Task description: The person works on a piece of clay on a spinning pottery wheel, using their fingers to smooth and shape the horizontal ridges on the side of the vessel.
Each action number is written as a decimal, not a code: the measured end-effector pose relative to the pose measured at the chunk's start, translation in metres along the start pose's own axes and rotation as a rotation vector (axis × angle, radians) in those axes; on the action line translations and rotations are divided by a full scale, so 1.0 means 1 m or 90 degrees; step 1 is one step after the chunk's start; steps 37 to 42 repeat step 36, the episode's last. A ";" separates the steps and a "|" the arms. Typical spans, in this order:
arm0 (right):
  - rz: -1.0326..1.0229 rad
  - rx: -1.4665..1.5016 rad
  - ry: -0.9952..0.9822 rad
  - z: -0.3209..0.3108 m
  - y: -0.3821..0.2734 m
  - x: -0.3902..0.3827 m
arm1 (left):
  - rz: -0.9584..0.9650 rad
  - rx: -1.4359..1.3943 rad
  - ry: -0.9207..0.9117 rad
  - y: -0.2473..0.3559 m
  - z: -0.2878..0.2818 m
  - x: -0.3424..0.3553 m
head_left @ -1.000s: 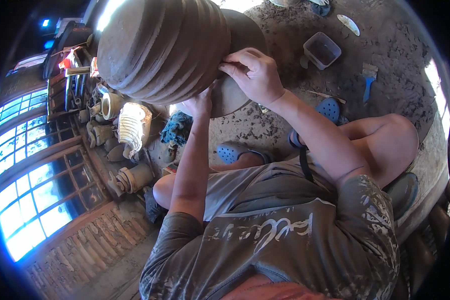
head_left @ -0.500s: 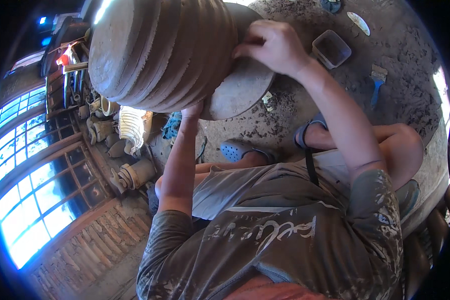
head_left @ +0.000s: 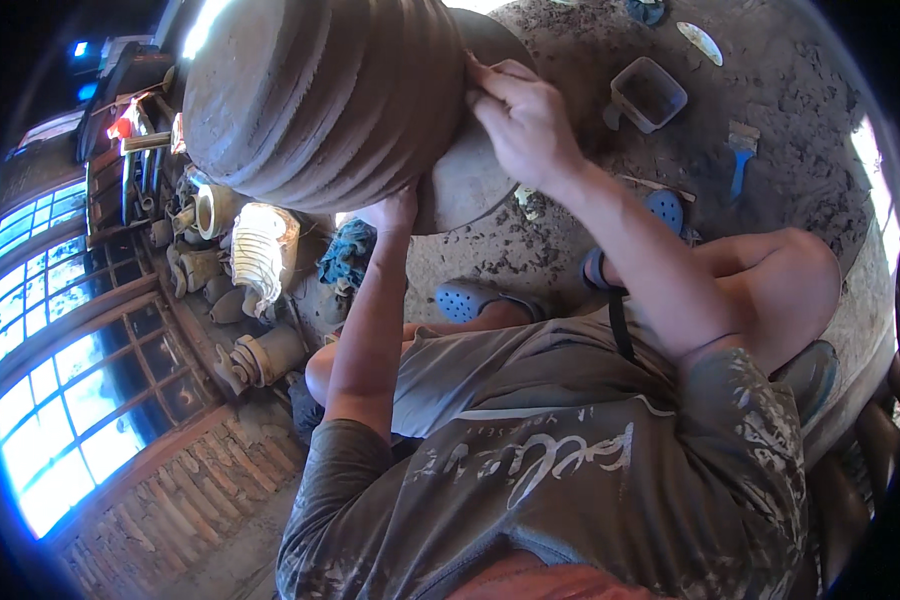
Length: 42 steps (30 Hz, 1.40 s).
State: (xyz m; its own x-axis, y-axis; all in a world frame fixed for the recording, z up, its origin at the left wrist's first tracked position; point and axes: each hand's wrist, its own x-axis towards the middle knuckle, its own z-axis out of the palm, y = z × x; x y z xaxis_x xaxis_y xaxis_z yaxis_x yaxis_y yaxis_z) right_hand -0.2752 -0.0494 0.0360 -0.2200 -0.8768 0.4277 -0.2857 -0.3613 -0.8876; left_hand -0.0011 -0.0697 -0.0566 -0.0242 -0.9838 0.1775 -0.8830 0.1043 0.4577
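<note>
A large clay pot point(head_left: 320, 110) with coiling ridges round its wall fills the upper part of the view. It stands on a flat round clay-coloured disc point(head_left: 475, 180). My left hand point(head_left: 395, 210) is raised against the near side of the pot, with its fingers mostly hidden behind the wall. My right hand point(head_left: 525, 115) is at the pot's right edge, just above the disc. Its thumb and fingertips are pinched together against the clay there. Anything between them is too small to make out.
A rectangular plastic tub point(head_left: 650, 95) and a blue-handled brush point(head_left: 742, 165) lie to the right on the clay-strewn floor. A blue-green cloth point(head_left: 348, 252) lies by my left wrist. Several pots point(head_left: 220, 210) line the left side near the windows. My crossed legs point(head_left: 770, 280) are below.
My right hand has moved slightly left and down, and its fingertips now press at the pot's edge. My left hand shows more beside the wall. The whole view has shifted a little.
</note>
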 end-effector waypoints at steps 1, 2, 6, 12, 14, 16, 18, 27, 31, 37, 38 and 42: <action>0.002 0.018 0.029 0.009 -0.004 -0.008 | -0.004 0.004 0.016 0.004 0.001 -0.002; 0.004 0.037 0.058 0.016 -0.007 -0.016 | -0.007 0.007 0.032 0.009 0.003 -0.003; 0.032 0.086 0.072 0.034 -0.035 -0.045 | -0.008 0.038 0.093 0.000 0.018 -0.010; 0.055 0.054 -0.022 0.068 -0.071 -0.098 | -0.053 -0.065 0.090 -0.007 0.025 -0.015; -0.060 0.008 -0.045 0.077 -0.066 -0.117 | -0.045 -0.087 0.099 0.021 0.021 -0.015; -0.059 0.037 -0.134 0.073 -0.070 -0.132 | -0.046 -0.107 0.116 0.042 0.012 -0.019; -0.035 0.083 -0.070 0.064 -0.061 -0.121 | -0.034 -0.101 0.135 0.045 0.010 -0.020; 0.412 0.286 0.014 -0.017 0.012 0.031 | -0.081 -0.007 0.125 0.046 0.018 -0.018; 0.495 0.383 -0.021 -0.014 0.000 0.043 | -0.099 0.051 0.133 0.042 0.023 -0.020; 0.492 0.377 0.009 0.001 -0.002 0.026 | -0.142 0.038 0.139 0.040 0.034 -0.019; 0.492 0.377 0.009 0.001 -0.002 0.026 | -0.142 0.038 0.139 0.040 0.034 -0.019; 0.492 0.377 0.009 0.001 -0.002 0.026 | -0.142 0.038 0.139 0.040 0.034 -0.019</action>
